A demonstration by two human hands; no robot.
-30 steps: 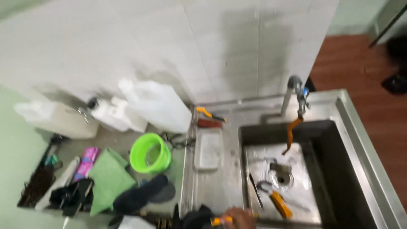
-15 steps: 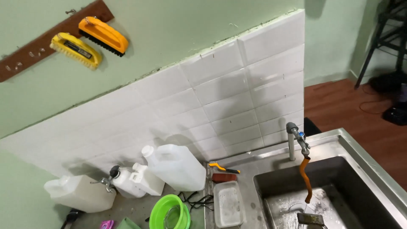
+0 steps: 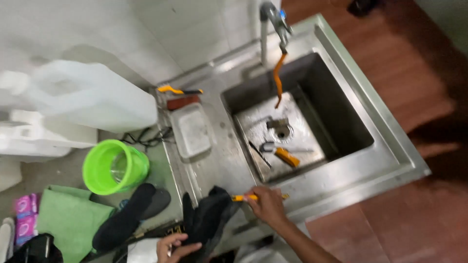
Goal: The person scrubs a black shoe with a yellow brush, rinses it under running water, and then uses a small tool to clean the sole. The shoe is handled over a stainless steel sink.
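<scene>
My right hand [image 3: 267,204] grips a thin orange-handled tool [image 3: 243,197] at the front rim of the steel sink unit [image 3: 341,73]. My left hand [image 3: 174,247], low in the frame, holds the lower end of a black cloth-like item [image 3: 209,219] draped over the counter's front edge. Inside the sink basin lie an orange-handled tool [image 3: 285,157] and a dark thin tool [image 3: 257,152] near the drain [image 3: 281,130]. An orange hose [image 3: 278,78] hangs from the tap [image 3: 273,14].
A clear plastic tray [image 3: 192,130] lies on the drainboard, with a yellow-handled brush [image 3: 178,90] behind it. Left of the sink stand white jerrycans [image 3: 92,97], a green bucket [image 3: 114,166], black shoes [image 3: 129,216] and a green cloth [image 3: 68,219]. Red-brown floor [image 3: 419,97] lies to the right.
The view swung from the wall back down onto the sink. Both hands now show at the counter's front edge, the right on the orange-handled tool, the left on the black item.
</scene>
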